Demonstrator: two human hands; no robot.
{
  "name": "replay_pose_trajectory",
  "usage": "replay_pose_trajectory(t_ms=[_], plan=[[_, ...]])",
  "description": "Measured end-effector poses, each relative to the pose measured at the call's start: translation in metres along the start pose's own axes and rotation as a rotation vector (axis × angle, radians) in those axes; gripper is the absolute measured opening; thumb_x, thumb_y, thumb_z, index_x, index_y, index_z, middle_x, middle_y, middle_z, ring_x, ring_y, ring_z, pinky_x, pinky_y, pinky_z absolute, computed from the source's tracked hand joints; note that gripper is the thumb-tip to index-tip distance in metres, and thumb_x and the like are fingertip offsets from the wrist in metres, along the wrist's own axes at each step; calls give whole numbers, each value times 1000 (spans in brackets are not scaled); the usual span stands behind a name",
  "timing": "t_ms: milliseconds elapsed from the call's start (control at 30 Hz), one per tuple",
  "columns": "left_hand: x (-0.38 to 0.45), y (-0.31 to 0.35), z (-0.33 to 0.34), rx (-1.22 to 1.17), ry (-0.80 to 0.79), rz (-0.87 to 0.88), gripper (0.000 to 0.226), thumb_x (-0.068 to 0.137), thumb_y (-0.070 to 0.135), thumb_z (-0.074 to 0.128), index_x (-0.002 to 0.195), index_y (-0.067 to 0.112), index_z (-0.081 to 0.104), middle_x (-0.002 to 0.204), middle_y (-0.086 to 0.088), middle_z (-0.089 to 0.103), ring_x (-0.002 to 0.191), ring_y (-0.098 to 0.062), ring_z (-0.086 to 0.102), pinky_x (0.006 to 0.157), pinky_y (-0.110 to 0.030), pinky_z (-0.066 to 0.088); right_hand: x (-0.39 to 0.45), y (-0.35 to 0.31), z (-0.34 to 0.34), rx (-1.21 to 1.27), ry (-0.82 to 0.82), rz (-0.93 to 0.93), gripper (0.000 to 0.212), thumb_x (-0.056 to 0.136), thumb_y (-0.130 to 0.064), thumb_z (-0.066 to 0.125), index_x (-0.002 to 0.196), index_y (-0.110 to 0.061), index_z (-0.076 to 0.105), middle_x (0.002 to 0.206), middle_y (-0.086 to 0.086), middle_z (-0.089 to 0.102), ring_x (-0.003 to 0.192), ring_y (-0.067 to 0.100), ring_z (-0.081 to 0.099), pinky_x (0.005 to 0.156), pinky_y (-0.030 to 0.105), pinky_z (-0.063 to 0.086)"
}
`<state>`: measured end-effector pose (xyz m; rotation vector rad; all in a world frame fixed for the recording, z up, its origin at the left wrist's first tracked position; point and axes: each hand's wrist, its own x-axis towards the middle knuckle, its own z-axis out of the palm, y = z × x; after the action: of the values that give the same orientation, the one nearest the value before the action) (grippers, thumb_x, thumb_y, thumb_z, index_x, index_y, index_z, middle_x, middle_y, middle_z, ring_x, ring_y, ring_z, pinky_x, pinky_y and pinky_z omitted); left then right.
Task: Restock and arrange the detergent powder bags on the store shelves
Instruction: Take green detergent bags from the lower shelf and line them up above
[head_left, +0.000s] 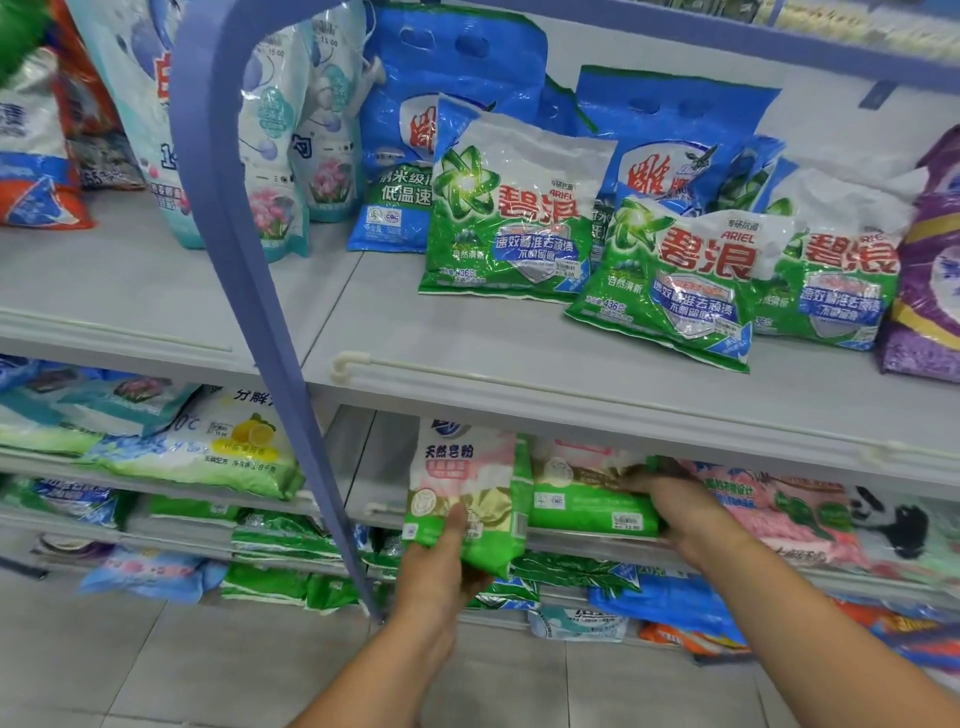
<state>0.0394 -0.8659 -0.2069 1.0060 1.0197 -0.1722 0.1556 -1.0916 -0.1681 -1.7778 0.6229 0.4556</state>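
We stand before pale grey store shelving, its upper shelf (467, 332) carrying three green-and-white bags (511, 218) leaning against taller blue bags (452, 93) at the far side, with a purple bag (930, 270) at the right edge. A lilac-blue upright post (249, 249) crosses the view from top to floor, and left of it stand pale floral pouches (275, 156). Below, our left hand (441, 566) grips the bottom of a green, pink and white detergent bag (467, 493), thumb pressed on its front and fingers curled underneath, holding it upright at the near edge of the lower shelf (582, 540). Our right hand (680, 509) rests on a second green bag (587, 504) lying flat on that shelf just to the right, its fingers closed over the bag's top right edge. Pink bags (779, 509) lie further right. Lower shelves hold more green and blue bags, and grey floor tiles (130, 665) spread beneath.
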Motion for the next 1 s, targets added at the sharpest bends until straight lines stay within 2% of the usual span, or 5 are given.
replay_pose_trajectory(t_ms=[200, 300, 500, 667, 1000], plan=[[27, 18, -32, 744, 294, 360, 93, 75, 61, 77, 137, 2, 42, 136, -21, 50, 122, -37, 53, 97, -41, 49, 4, 7, 7, -41, 2, 16, 17, 86, -13, 72, 102, -14, 66, 105, 15, 74, 102, 35, 68, 101, 54, 52], [43, 22, -42, 853, 52, 570, 87, 83, 49, 76, 153, 30, 29, 150, -5, 33, 140, -29, 35, 113, -39, 37, 1, 6, 6, -35, 0, 29, 14, 88, -12, 71, 102, -13, 66, 107, 16, 73, 105, 35, 67, 103, 53, 50], [52, 38, -39, 535, -121, 485, 32, 97, 37, 63, 127, 28, 55, 131, -3, 62, 116, -19, 59, 84, -28, 46, 11, 12, 4, 10, -16, 36, 30, 79, -21, 77, 105, -15, 65, 117, 15, 70, 113, 36, 64, 107, 54, 47], [64, 54, -30, 556, -98, 240, 66, 84, 43, 79, 135, 13, 50, 118, -6, 69, 102, -23, 66, 78, -27, 47, -6, -14, 12, 74, -93, 40, 31, 81, -30, 83, 102, -12, 69, 90, 15, 78, 74, 27, 69, 74, 40, 60], [72, 74, -39, 84, -421, -31, 128, 43, 43, 101, 152, 17, 39, 116, -21, 74, 97, -40, 74, 69, -50, 60, -19, -13, 32, 64, -160, 13, 71, 53, -45, 96, 111, -14, 73, 109, 9, 78, 106, 30, 72, 101, 48, 54]])
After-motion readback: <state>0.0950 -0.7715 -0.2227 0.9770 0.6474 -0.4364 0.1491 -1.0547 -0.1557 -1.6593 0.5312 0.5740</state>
